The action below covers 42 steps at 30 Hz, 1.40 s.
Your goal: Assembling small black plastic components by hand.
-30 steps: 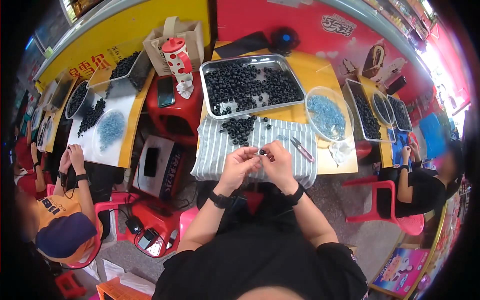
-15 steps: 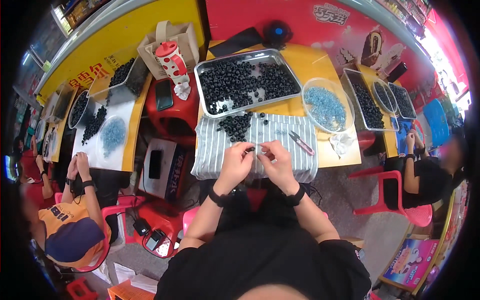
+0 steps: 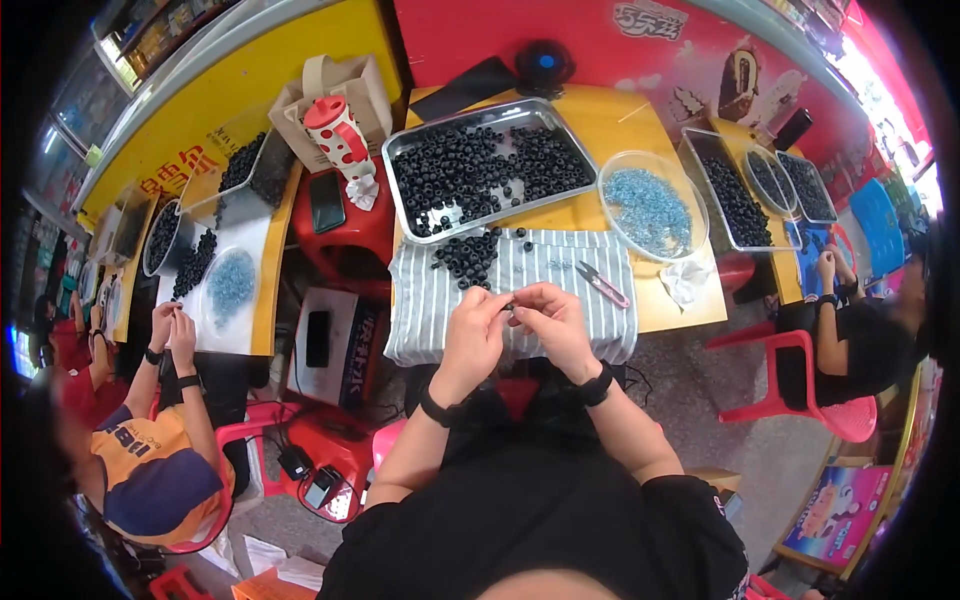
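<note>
My left hand is closed in a pinch on a small black round part, mostly covered by the fingertips. Against it, my right hand is also closed, thumb and forefinger pressed together at the part; whatever they pinch is too small to make out. Both hands hover over the near edge of a grey-and-white striped cloth. Just beyond my left hand lies a loose pile of black parts. Pink-handled thread snips rest on the cloth to the right, with a few tiny clear blue pieces beside them.
Behind the cloth stands a metal tray of black parts. To its right is a clear bowl of light-blue pieces, near crumpled tissue. A red stool holds a phone and cup. Co-workers sit left and right at similar tables.
My right hand has moved left, so its fingertips now meet those of my left hand at the black part. The co-worker on the left has raised their hands toward the table.
</note>
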Each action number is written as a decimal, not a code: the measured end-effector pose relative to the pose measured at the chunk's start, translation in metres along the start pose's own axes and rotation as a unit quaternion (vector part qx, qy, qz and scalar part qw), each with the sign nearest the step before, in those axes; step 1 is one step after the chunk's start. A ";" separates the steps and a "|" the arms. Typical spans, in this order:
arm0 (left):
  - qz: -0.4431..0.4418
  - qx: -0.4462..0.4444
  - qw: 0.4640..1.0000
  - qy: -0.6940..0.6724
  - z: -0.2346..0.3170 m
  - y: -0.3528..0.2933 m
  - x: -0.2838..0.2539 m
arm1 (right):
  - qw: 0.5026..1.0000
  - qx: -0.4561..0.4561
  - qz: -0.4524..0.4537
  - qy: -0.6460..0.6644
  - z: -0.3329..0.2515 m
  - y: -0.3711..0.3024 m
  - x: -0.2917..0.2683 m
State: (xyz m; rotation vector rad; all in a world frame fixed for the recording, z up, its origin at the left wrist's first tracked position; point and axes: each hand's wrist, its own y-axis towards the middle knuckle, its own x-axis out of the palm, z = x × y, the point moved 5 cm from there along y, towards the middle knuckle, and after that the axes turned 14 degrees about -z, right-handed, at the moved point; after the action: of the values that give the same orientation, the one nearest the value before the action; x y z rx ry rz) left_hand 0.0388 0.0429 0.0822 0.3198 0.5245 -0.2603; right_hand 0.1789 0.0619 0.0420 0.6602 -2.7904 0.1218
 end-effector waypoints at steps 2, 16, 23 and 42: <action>0.008 0.003 1.000 -0.002 0.001 -0.001 0.000 | 1.000 -0.015 0.004 0.022 0.003 -0.001 0.002; 0.026 -0.018 0.999 -0.030 -0.007 -0.008 -0.005 | 0.970 -0.124 0.042 -0.203 -0.005 -0.003 -0.017; -0.022 -0.105 0.864 -0.492 -0.050 -0.008 0.014 | 0.838 -0.152 0.041 -0.523 -0.023 0.011 -0.013; -0.036 -0.077 0.763 -0.640 -0.076 -0.009 0.029 | 0.785 -0.046 0.048 -0.616 -0.027 0.000 -0.034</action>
State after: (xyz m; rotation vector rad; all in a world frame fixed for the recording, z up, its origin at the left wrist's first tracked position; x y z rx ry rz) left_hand 0.0257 0.0574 0.0023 -0.0916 -0.8156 -0.4394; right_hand 0.2145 0.0798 0.0581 0.7170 -4.0200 -0.6872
